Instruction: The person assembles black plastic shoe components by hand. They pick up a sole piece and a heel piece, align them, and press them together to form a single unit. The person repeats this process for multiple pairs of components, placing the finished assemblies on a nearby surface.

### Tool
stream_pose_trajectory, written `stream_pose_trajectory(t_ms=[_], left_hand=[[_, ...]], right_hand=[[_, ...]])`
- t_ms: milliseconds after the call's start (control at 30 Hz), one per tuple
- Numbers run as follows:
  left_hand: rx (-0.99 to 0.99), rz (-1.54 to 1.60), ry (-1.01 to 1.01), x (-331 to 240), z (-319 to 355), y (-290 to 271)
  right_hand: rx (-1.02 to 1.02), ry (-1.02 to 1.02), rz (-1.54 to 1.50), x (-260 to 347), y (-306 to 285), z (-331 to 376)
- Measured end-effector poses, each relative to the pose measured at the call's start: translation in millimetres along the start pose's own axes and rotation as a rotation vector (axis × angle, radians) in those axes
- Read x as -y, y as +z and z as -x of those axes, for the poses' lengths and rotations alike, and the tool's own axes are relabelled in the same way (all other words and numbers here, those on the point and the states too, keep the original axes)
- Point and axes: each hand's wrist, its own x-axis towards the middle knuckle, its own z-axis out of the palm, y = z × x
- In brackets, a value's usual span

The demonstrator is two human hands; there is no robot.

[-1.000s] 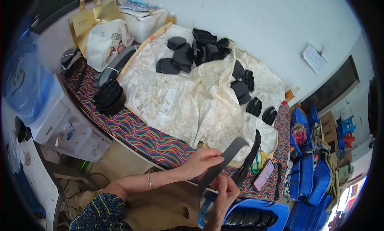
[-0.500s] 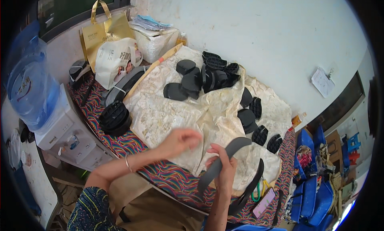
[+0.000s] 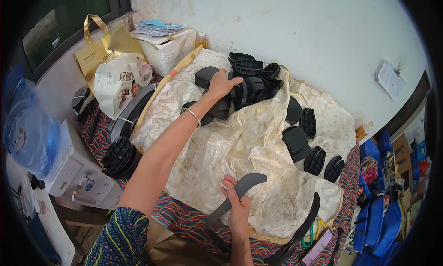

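**A:** Where are my hands now?

**B:** My left hand [image 3: 222,84] is stretched out to the pile of black soles [image 3: 249,81] at the far end of the desk [image 3: 99,146]. Its fingers are spread on top of one sole, touching it; I'd say that grip is still loose, nothing lifted. My right hand [image 3: 237,206] is close to me, its grip clenched round a long curved grey strip [image 3: 237,192], which runs up and to the right past the fingers and down below the wrist.

**A:** What lies about the grips?

**B:** Under both is a crumpled pale sheet [image 3: 240,146]. More soles [image 3: 307,141] lie scattered right of the left grip. A second dark strip [image 3: 302,231] lies just right of the right grip, at the near edge.

**A:** How would I do this reach well?

**B:** I judge it best to close on one sole only, thumb under its edge, so the neighbours don't slide. Keep the strip steady and clear of the sheet meanwhile.
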Motion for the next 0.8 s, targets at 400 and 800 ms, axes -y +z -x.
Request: stream_pose_trajectory(t_ms=[400, 800], left_hand=[[0.381, 0.871, -0.282, 8, 11, -52], [0.248, 1.293, -0.181, 34, 43, -96]], right_hand=[[-0.11, 0.02, 0.017, -5, -16, -7], [-0.105, -0.172, 0.308, -15, -18, -7]])
